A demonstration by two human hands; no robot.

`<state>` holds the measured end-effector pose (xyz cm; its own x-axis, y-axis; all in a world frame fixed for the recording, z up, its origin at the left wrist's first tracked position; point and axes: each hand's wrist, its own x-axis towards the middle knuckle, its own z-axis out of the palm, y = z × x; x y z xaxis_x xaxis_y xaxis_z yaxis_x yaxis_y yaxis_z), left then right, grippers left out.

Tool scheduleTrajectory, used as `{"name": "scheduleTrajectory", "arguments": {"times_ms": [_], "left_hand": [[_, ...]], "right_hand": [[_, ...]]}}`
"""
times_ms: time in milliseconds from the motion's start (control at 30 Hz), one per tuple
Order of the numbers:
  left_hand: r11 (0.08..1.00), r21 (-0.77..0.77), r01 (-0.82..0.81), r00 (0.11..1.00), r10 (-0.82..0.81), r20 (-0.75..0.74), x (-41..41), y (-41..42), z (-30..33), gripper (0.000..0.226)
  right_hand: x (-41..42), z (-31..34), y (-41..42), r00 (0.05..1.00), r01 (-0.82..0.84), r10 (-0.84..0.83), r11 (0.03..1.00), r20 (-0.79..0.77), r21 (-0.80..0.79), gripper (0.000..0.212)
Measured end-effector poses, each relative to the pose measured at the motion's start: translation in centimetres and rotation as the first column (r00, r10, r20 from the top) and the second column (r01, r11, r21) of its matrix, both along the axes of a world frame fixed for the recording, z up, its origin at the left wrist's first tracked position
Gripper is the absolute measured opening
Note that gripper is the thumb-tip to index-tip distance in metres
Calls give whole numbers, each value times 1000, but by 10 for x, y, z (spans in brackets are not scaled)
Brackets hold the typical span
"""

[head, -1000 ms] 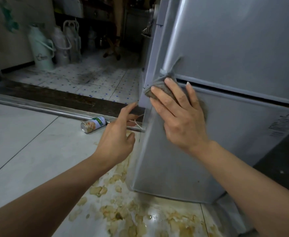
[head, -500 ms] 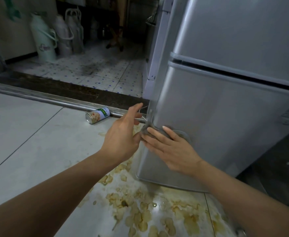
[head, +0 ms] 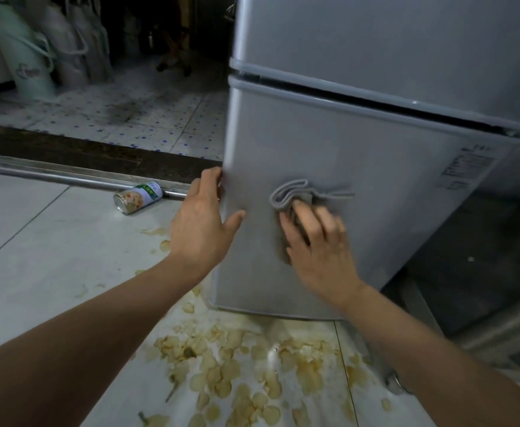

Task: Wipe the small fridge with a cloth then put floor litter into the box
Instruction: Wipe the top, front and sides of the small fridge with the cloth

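Pressing with nearly straight, spread fingers, the right hand (head: 317, 245) holds a grey cloth (head: 295, 197) flat against the lower door of the small silver fridge (head: 375, 186). The cloth is bunched; a folded loop of it sticks out above the fingertips, and the rest lies under the palm. The hand is blurred, so I cannot tell how the thumb lies.

The left hand (head: 203, 223) is open and holds nothing. Its fingertips touch the left vertical edge of the same door, and its thumb lies on the door front, just beside the cloth but apart from it.

To the left of the fridge the pale floor tiles are free up to a metal door rail (head: 67, 177). A tin can (head: 138, 197) lies on its side against this rail, near the left hand. Below both hands, many chips (head: 237, 365) are scattered over the wet floor, close to the bottom edge of the fridge.
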<state>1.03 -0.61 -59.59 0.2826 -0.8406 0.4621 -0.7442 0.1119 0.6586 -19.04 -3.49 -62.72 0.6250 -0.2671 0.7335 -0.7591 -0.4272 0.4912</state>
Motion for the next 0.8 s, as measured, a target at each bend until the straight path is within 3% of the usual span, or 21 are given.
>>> {"name": "scheduleTrajectory", "arguments": {"times_ms": [100, 167, 267, 367, 500, 633, 700, 800], "left_hand": [[1000, -14, -10, 1000, 10, 7, -2, -2, -1, 50], [1000, -11, -3, 1000, 3, 2, -1, -3, 0, 47], [1000, 2, 15, 1000, -15, -9, 1, -5, 0, 48], [1000, 2, 11, 1000, -11, -17, 2, -7, -1, 49], [1000, 8, 5, 1000, -4, -15, 2, -8, -4, 51], [1000, 6, -1, 1000, 1, -14, 1, -6, -2, 50], [1000, 0, -1, 1000, 1, -11, 0, -5, -1, 49], [1000, -9, 1, 1000, -1, -13, 0, -4, 0, 48]], "right_hand": [[-18, -12, 9, 971, 8, -3, 1000, -238, 19, 45], [-26, 4, 10, 960, 2, -5, 1000, -280, -12, 41], [-33, 42, 10, 1000, 11, -11, 1000, 2, 16, 33], [-37, 57, 4, 949, -9, -35, 991, 313, 137, 27], [-27, 9, 12, 959, 82, -111, 989, 262, 121, 30], [-41, -19, 19, 989, 60, -91, 966, 116, 252, 39], [-44, -5, 19, 978, 39, -94, 960, 189, 277, 27], [-57, 35, 11, 850, 104, -226, 958, 476, 269, 38]]}}
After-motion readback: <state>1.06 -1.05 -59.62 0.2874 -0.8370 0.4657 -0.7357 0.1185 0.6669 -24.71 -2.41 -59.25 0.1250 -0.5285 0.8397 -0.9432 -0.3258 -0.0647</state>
